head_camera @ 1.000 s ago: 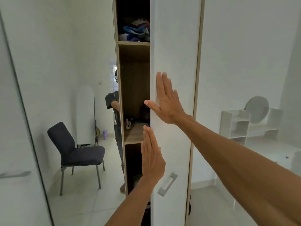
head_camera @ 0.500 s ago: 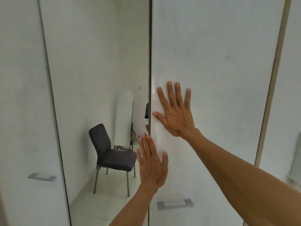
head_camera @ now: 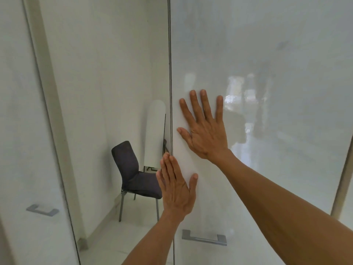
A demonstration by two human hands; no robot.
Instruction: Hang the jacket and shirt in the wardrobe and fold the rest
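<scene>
Against wardrobe door (head_camera: 267,73): left hand (head_camera: 176,190), right hand (head_camera: 206,134), fingers straight, seemingly flat.

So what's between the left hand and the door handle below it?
Only bare white wardrobe door shows between the left hand and the handle in the head view; they are apart.

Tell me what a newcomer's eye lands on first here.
Two bare hands lie spread flat on the glossy white wardrobe door at centre: the right hand higher, the left hand lower, at the door's left edge. Left of them, a mirrored panel shows a dark grey chair on a pale floor. A metal bar handle sits low on the door, beneath the left hand.
</scene>
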